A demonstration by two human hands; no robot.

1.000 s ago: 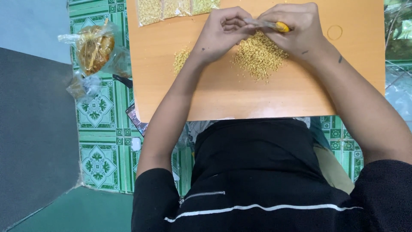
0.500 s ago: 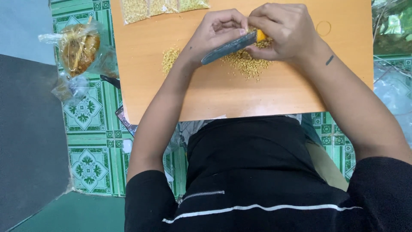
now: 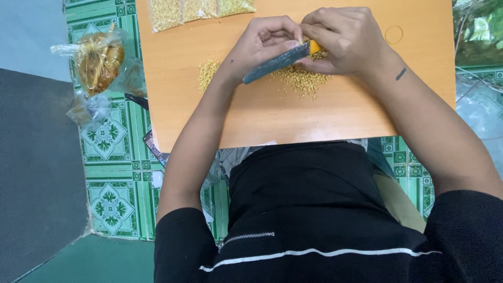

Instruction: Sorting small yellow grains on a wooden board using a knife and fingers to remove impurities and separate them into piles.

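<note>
Both hands meet at 12 o'clock on the orange wooden desk [image 3: 335, 115]. Left hand [image 3: 264, 44] pinches the grey-blue flat knife blade [image 3: 276, 63]; right hand [image 3: 346, 39] is clenched round its yellow plastic handle [image 3: 314, 47]. Blade looks stiff, thin, light, likely sharp-edged: safest hold is the handle, or the flat sides as here. Below it, a loose pile of small yellow grains [image 3: 304, 78], tiny and easily scattered. At 9 o'clock, a clear plastic bag of golden-brown bits [image 3: 97, 60] on the green patterned floor mat [image 3: 112, 157].
</note>
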